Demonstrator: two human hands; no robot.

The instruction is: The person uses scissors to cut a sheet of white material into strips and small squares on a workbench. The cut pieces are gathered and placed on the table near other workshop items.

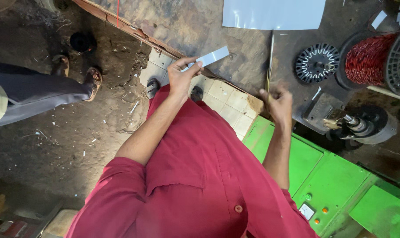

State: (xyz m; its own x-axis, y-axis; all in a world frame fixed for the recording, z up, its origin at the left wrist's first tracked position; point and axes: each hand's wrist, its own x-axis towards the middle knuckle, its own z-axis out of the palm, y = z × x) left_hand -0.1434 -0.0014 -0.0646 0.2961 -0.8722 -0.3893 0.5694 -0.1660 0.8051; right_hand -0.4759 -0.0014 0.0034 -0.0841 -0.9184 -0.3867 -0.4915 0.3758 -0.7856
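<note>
1. The left hand (182, 76) reaches forward on a bare forearm, fingers pinched on one end of a pale grey strip (212, 57) held over the worn table (195, 26).
2. The strip's long axis slants up and to the right, its free end pointing toward the white sheet (274, 14).
3. The right hand (278, 102) is raised and motion-blurred; its fingers curl around a thin yellowish rod (269, 61), hard to identify.
4. The rod stands nearly upright, right of the strip.
</note>
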